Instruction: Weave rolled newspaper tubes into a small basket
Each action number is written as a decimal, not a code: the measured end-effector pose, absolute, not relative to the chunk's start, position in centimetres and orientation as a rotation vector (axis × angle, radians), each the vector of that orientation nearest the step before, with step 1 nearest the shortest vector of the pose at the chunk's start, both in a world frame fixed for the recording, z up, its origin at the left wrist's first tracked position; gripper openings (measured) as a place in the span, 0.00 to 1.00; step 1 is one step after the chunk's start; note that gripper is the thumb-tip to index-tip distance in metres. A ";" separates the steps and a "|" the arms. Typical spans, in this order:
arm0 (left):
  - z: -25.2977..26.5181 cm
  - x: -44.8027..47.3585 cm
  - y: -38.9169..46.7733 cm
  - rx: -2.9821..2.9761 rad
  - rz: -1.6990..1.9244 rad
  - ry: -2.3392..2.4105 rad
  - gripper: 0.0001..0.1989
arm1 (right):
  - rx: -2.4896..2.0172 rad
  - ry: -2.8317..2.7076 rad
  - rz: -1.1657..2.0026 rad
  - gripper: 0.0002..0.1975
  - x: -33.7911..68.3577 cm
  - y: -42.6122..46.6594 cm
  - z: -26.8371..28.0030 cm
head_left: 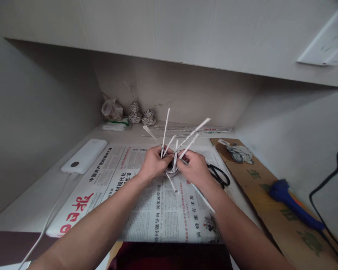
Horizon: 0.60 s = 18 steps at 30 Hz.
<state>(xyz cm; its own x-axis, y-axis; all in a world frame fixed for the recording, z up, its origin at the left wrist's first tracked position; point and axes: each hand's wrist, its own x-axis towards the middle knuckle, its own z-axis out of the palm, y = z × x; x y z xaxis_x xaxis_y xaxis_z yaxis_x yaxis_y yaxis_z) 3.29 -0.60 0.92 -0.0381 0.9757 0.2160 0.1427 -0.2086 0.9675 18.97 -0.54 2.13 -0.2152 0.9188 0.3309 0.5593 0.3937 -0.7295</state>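
A small piece woven from rolled paper sticks point(171, 173) is between my hands, above a newspaper sheet point(142, 213). Several pale sticks fan upward and outward from it, and others point down toward me. My left hand point(154, 163) is closed on its left side, with thumb and fingers around the stick bases. Closed on the right side, my right hand point(196, 168) pinches near a stick; a long stick passes beneath that wrist. Fingers hide much of the woven body. Black-handled scissors point(222, 177) lie just right of my right hand, partly covered by it.
Two woven gourd shapes point(134, 114) stand at the back beside a plastic bag point(112, 109). Loose paper sticks point(194, 129) lie along the back wall. At left is a white power bank point(87, 154) with a cable. A blue glue gun point(294, 206) rests on cardboard point(256, 183) at right.
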 end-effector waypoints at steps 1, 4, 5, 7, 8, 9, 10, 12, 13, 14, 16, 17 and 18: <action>1.0 3.3 -0.6 1.433 1.339 1.235 0.06 | -1.271 -1.870 0.633 0.06 18.9 -0.5 2.0; 1.4 3.0 -0.5 1.391 1.301 1.200 0.07 | -1.257 -1.814 0.725 0.07 19.1 -0.2 1.7; 1.6 2.7 -0.4 1.385 1.266 1.178 0.08 | -1.258 -1.811 0.746 0.07 19.1 -0.1 1.7; 2.0 2.0 -0.3 1.383 1.163 1.107 0.10 | -1.279 -1.817 0.760 0.07 19.4 0.1 1.6; 2.3 1.6 -0.3 1.367 1.100 1.060 0.12 | -1.299 -1.820 0.761 0.07 19.5 0.2 1.5; 2.5 1.1 -0.2 1.343 1.034 0.994 0.16 | -1.321 -1.819 0.764 0.07 19.6 0.3 1.5; 2.7 0.5 -0.2 1.333 0.963 0.901 0.19 | -1.340 -1.810 0.768 0.06 19.7 0.4 1.5; 3.1 -0.4 -0.2 1.335 0.842 0.774 0.25 | -1.358 -1.787 0.779 0.06 19.9 0.6 1.5; 3.2 -0.7 -0.2 1.340 0.818 0.752 0.27 | -1.358 -1.779 0.782 0.06 20.0 0.7 1.5; 3.3 -1.0 -0.2 1.348 0.796 0.750 0.28 | -1.355 -1.776 0.778 0.06 20.1 0.8 1.5; 3.5 -1.3 -0.3 1.374 0.771 0.768 0.28 | -1.351 -1.779 0.754 0.05 20.2 0.9 1.4; 3.6 -1.4 -0.3 1.388 0.754 0.767 0.27 | -1.351 -1.781 0.743 0.05 20.2 1.0 1.3; 3.7 -1.4 -0.3 1.399 0.738 0.755 0.27 | -1.347 -1.782 0.735 0.05 20.3 1.0 1.3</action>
